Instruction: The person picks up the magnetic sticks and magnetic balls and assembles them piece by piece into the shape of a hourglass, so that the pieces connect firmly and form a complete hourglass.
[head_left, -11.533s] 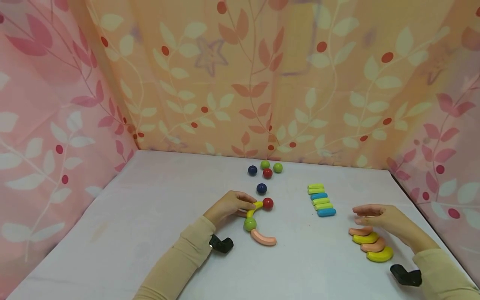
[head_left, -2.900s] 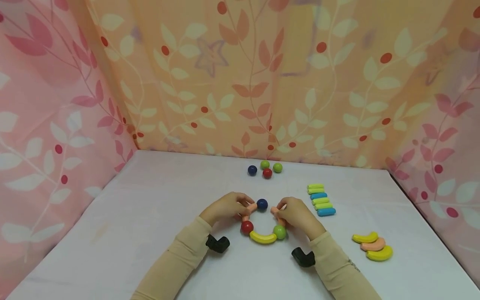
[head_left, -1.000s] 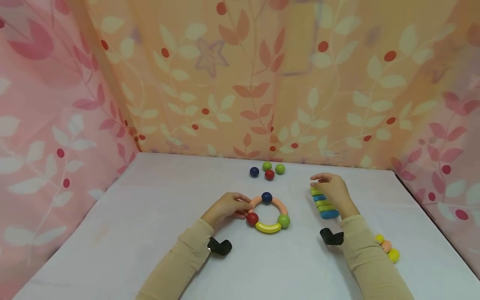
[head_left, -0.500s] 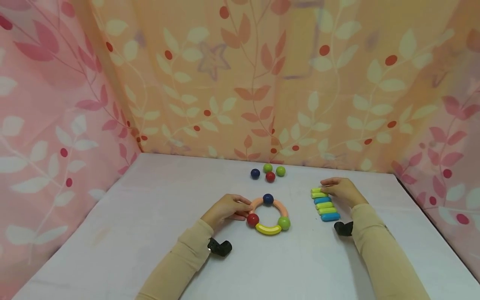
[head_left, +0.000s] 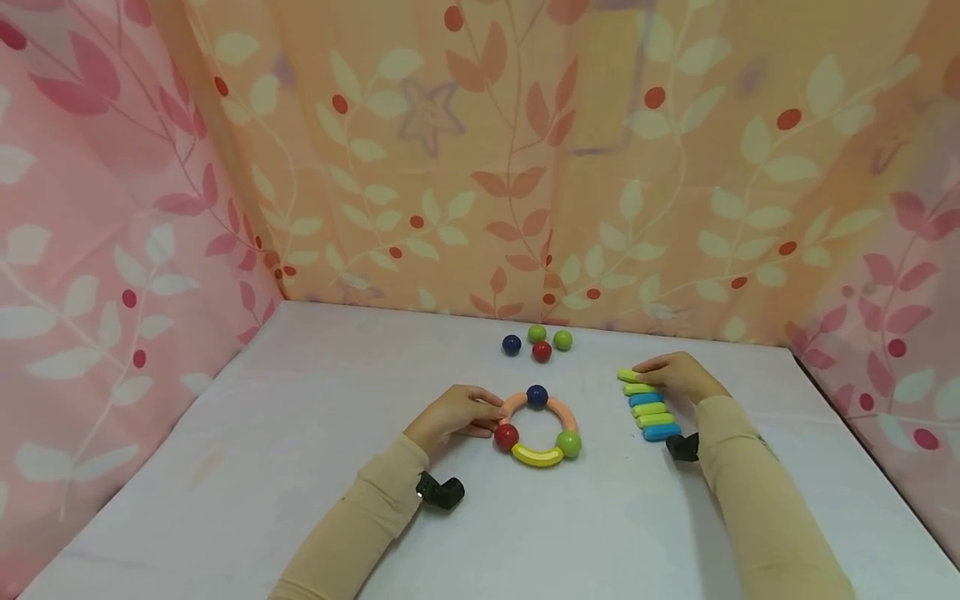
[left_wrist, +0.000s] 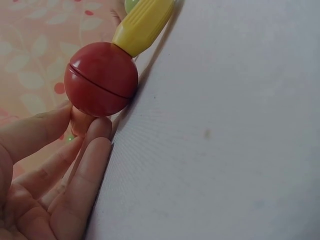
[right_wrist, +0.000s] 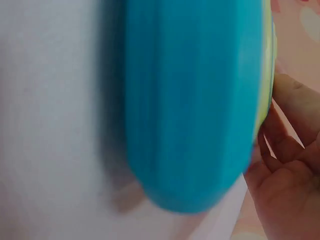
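In the head view, a ring of balls and curved sticks lies at mid-table. It joins a dark blue ball point(head_left: 537, 396), a red ball point(head_left: 506, 437), a green ball point(head_left: 570, 443), a yellow curved stick point(head_left: 537, 456) and two pink curved sticks point(head_left: 562, 414). My left hand point(head_left: 456, 414) pinches the left pink curved stick point(left_wrist: 80, 122) beside the red ball, as the left wrist view shows. My right hand point(head_left: 684, 377) holds the farthest yellow-green stick point(head_left: 627, 375) of a row, its right end hidden by the fingers. A blue stick point(right_wrist: 192, 110) fills the right wrist view.
Behind the ring sit loose balls: a blue ball point(head_left: 512, 345), a red ball point(head_left: 542, 352) and two green balls point(head_left: 562, 339). Several yellow-green and blue sticks point(head_left: 662, 432) lie in a row under the right wrist. A patterned curtain point(head_left: 420, 183) borders the white table point(head_left: 300, 400).
My right hand came from the ring's right side to the stick row and shifted the farthest stick slightly away. The ring was closed up earlier; my left hand has stayed at its left side.
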